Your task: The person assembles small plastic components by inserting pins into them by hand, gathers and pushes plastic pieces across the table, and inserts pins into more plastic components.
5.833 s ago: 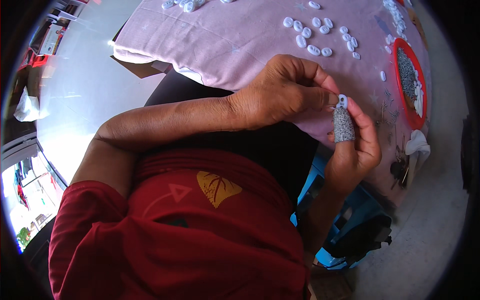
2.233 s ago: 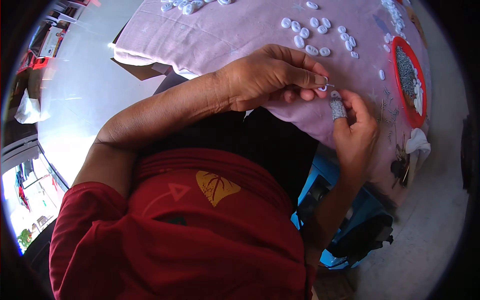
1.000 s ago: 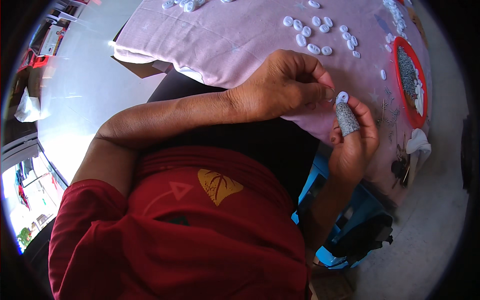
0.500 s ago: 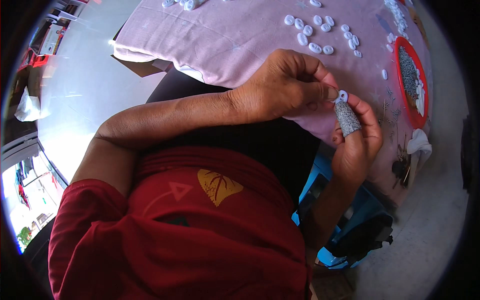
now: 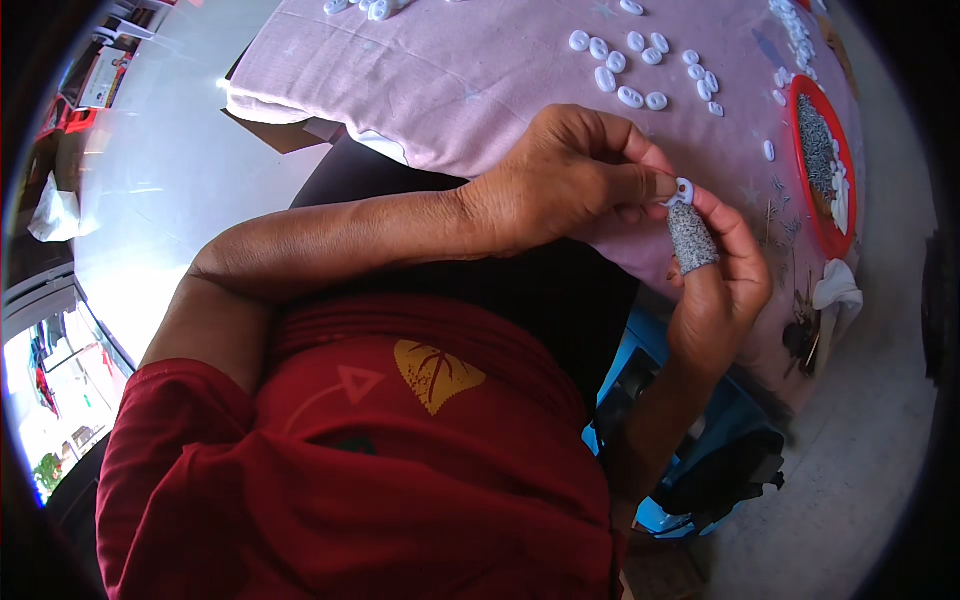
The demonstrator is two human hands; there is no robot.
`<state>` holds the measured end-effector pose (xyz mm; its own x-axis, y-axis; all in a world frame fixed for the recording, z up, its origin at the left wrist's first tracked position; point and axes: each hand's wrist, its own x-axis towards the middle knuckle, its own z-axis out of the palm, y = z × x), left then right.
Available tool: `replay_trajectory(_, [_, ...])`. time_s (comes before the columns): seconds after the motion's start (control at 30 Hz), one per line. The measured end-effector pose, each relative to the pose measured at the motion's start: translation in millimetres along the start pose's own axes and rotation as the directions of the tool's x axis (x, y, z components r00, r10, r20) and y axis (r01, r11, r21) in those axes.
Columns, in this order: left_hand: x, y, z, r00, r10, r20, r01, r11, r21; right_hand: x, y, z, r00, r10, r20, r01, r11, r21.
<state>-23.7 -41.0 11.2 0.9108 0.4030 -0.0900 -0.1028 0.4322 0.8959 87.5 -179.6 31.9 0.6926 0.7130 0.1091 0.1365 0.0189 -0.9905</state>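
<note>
A small white oval plastic piece with holes (image 5: 684, 188) is held between my two hands above the near edge of the pink cloth. My left hand (image 5: 560, 185) reaches across from the left, its thumb and index finger pinching the piece's left side. From the right, my right hand (image 5: 728, 280) grips the piece with thumb and fingertips. A speckled grey finger sleeve (image 5: 692, 240) covers the right thumb. Whatever the fingertips may hold behind the piece is hidden.
Several white oval pieces (image 5: 630, 97) lie on the pink cloth (image 5: 440, 90). At the right, a red tray (image 5: 839, 120) holds small grey parts and white pieces. Thin dark bits (image 5: 785, 205) and a white rag (image 5: 838, 287) are nearby. A blue seat (image 5: 735, 410) stands below.
The white piece has turned slightly, and its hole shows more plainly. My right hand has shifted a little right. Both hands keep their pinch.
</note>
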Motion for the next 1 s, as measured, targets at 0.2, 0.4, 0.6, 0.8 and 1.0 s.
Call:
replay_trajectory(0.2, [-2,8,1,0.993,-0.119,0.002,0.119,0.992,-0.042,-4,1,-3,1.000,-0.013,0.011,0.013,1.000,-0.015])
replay_trajectory(0.4, [0,9,-2,0.995,-0.085,0.042,0.085,0.996,-0.005,-6,0,-5,1.000,-0.016,0.010,0.017,0.993,-0.114])
replay_trajectory(0.6, [1,4,-3,0.996,-0.069,0.054,0.073,0.995,-0.074,-10,-7,-8,0.997,0.019,0.079,-0.014,0.997,-0.069])
replay_trajectory(0.8, [0,13,-6,0.982,-0.155,0.107,0.166,0.981,-0.103,-9,-14,-9,0.996,0.061,0.060,-0.063,0.997,0.033])
replay_trajectory(1.0, [0,22,-11,0.967,-0.163,0.194,0.174,0.984,-0.039,-8,-14,-10,0.980,0.194,0.053,-0.198,0.977,0.081])
